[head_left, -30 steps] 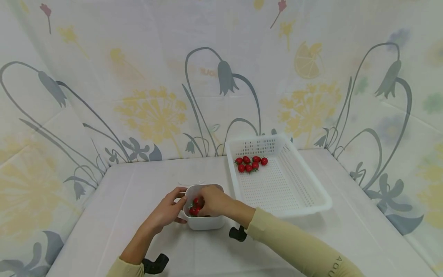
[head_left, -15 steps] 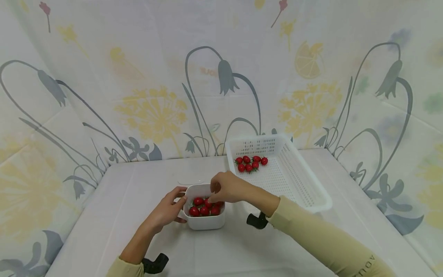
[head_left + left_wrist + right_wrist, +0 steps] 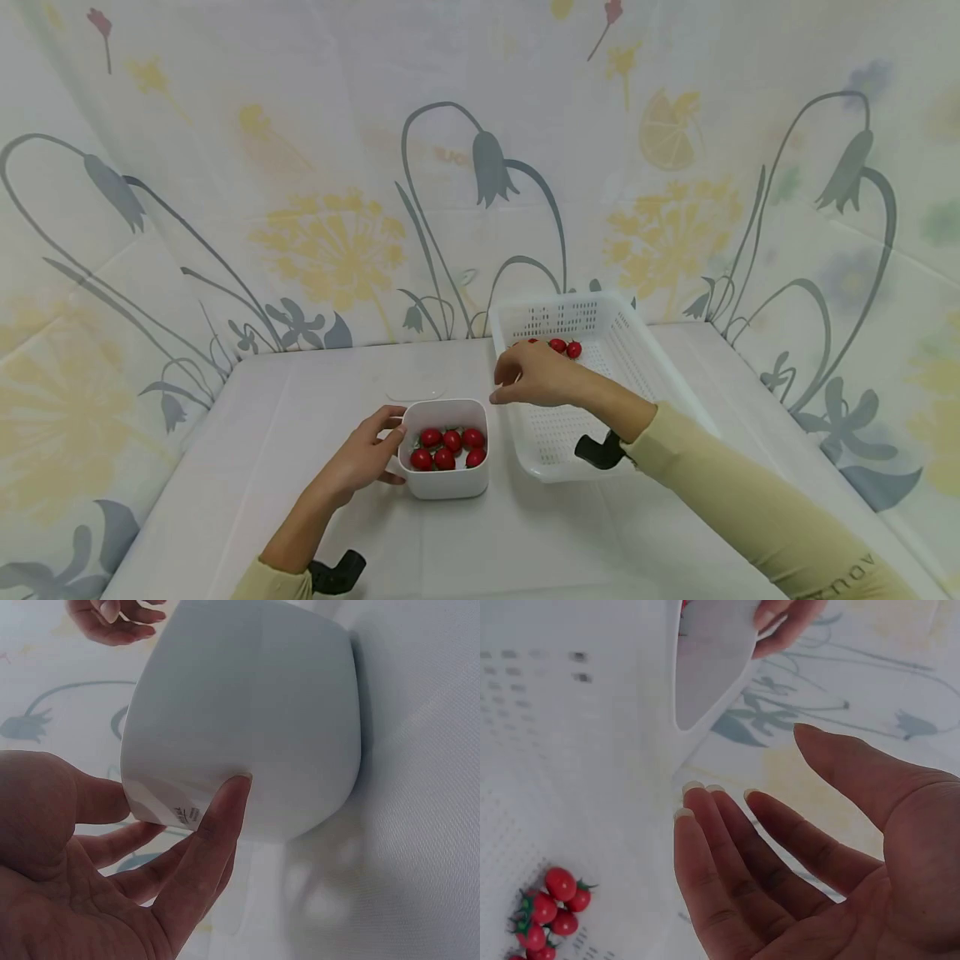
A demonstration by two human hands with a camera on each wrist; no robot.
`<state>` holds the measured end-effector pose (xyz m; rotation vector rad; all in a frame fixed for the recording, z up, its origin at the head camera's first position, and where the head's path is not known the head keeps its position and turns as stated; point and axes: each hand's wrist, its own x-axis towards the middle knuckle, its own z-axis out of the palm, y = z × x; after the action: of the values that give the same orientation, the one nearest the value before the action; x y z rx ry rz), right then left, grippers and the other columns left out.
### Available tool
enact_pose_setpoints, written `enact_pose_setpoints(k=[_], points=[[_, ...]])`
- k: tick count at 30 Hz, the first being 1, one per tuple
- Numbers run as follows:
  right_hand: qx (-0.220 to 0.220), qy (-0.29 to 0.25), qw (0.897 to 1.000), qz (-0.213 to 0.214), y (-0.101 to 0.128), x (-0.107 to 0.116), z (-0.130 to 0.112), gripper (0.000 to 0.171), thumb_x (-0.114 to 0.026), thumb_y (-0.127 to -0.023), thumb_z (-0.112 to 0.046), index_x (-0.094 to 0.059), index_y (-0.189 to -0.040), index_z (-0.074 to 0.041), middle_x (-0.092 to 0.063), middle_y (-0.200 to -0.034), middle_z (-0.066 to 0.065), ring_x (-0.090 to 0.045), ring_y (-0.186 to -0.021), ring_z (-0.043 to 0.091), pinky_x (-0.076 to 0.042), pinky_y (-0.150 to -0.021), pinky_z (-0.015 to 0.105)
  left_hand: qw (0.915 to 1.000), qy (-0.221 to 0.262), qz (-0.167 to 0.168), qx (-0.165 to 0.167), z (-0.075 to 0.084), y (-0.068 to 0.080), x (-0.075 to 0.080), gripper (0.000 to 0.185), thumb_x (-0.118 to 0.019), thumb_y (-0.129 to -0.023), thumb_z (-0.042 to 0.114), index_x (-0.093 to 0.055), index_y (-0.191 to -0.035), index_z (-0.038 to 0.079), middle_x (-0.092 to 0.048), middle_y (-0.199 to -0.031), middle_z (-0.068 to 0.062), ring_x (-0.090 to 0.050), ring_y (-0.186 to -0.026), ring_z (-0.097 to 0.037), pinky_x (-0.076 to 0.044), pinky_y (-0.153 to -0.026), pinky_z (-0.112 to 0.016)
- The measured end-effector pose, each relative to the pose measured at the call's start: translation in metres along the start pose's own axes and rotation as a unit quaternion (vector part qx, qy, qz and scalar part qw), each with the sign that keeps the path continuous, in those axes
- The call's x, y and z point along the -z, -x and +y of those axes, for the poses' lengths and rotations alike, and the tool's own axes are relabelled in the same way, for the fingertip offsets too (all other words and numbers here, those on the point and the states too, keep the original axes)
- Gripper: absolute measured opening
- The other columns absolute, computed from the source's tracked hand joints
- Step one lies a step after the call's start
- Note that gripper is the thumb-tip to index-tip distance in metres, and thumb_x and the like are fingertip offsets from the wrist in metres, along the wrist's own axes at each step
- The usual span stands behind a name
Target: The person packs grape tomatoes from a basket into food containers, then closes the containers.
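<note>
My left hand [image 3: 366,454] steadies a small white square container [image 3: 444,483], its thumb at the rim and its fingers against the outer wall. Several red cherry tomatoes [image 3: 444,458] lie inside it in two rows. My right hand [image 3: 542,375] hovers over the left edge of a white perforated basket [image 3: 667,400], holding nothing. In the right wrist view, its fingers are extended and the thumb stands well apart. More cherry tomatoes [image 3: 560,883], with green stems, sit in the basket's back left corner, partly hidden behind my right hand in the head view.
A thin transparent piece [image 3: 415,394] lies on the white tablecloth [image 3: 315,400] just behind the container. A flower-printed cloth [image 3: 330,233] hangs behind the table. Black wrist mounts [image 3: 600,452] sit at both sleeves.
My right hand has left the container, uncovering the tomatoes there, and moved right and back to the basket's edge. My left hand has stayed at the container.
</note>
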<state>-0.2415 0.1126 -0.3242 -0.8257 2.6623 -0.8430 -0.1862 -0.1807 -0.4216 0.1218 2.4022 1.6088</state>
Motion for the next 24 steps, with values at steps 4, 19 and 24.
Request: enact_pose_setpoints(k=[4,19,24], points=[[-0.009,0.011,1.0,0.012,0.003,0.009,0.009,0.021,-0.077,-0.089,-0.023,-0.072,-0.1,-0.005,-0.069,-0.093,0.003,-0.062,-0.088,0.018,-0.055,-0.078,0.033,1.0,-0.003,0.002,0.002,0.001,0.001,0.0,0.038,-0.049,-0.108,0.017,-0.048,-0.144,0.006,-0.046,-0.148,-0.026,-0.061,-0.118,-0.044,-0.065,-0.065,-0.044],[-0.037,-0.005,0.999,0.03,-0.006,0.032,0.055,0.018,-0.076,-0.09,-0.018,-0.072,-0.097,-0.002,-0.07,-0.09,0.006,-0.061,-0.086,0.021,-0.054,-0.075,0.033,0.9999,-0.001,0.009,0.005,0.001,0.001,-0.001,0.037,-0.049,-0.108,0.017,-0.05,-0.143,0.007,-0.049,-0.147,-0.024,-0.063,-0.114,-0.04,-0.065,-0.065,-0.043],[-0.056,-0.001,0.998,0.036,-0.008,0.035,0.066,0.024,-0.075,-0.091,-0.018,-0.072,-0.105,0.001,-0.072,-0.103,0.012,-0.065,-0.095,0.026,-0.057,-0.082,0.039,0.9998,0.0,0.016,0.011,0.0,-0.001,-0.001,0.036,-0.049,-0.108,0.016,-0.051,-0.143,0.008,-0.049,-0.146,-0.023,-0.063,-0.113,-0.039,-0.065,-0.065,-0.041]])
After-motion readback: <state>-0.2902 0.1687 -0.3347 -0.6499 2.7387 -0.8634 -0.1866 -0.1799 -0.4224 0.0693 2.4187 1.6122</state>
